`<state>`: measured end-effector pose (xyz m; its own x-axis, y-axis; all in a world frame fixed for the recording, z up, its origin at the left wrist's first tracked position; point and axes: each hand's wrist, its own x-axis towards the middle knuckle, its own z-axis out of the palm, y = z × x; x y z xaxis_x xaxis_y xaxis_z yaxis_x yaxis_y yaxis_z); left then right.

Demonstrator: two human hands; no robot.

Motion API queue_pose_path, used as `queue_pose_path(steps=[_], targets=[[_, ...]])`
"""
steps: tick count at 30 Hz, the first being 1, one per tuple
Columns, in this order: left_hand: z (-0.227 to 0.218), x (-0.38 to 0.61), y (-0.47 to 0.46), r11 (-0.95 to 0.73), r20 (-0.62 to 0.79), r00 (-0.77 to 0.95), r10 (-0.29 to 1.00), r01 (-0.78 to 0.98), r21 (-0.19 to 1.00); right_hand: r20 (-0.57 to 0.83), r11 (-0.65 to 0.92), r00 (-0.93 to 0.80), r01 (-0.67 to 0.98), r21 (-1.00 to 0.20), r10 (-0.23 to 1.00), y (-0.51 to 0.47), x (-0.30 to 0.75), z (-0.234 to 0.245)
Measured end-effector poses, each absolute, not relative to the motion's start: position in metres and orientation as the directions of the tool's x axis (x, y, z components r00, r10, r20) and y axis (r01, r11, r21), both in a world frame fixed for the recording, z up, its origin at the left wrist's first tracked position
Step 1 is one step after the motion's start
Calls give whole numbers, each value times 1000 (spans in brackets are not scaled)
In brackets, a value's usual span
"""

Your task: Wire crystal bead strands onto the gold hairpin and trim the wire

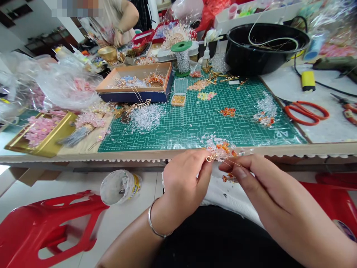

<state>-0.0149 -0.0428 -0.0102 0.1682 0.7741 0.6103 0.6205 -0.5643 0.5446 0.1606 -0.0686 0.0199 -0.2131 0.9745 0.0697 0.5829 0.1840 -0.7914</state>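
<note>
Between thumb and forefinger, my left hand pinches a beaded hair ornament with clear and orange beads and small gold rings at its near end. My right hand is closed on a thin wire that runs from the ornament. Both hands are just in front of the table edge, above my lap. Below the wire, a small cluster of orange beads shows between the hands; what it is fixed to is hidden. On the green cutting mat beyond lie orange beads and a heap of clear beads.
Red-handled scissors and a black basin are at right. A shallow box of bead pieces and a gold tray of pink flowers stand left. A red stool and white bucket are below; another person's arm is across.
</note>
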Motion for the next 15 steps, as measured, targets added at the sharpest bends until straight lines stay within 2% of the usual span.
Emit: queue_pose_path(steps=[3,7,13,15], targets=[[-14,-15,-42,-575,609,181,773,608,548,-15,71,-167,495,-866,986,-73,160,16],[-17,-16,-42,-574,605,189,774,614,542,-35,-3,-79,372,-928,996,-75,157,11],[-17,-18,-43,-584,599,208,773,602,545,77,87,-41,438,-895,996,-73,153,15],[-16,-18,-45,-567,594,202,779,631,529,93,111,-61,518,-848,994,-72,154,16]])
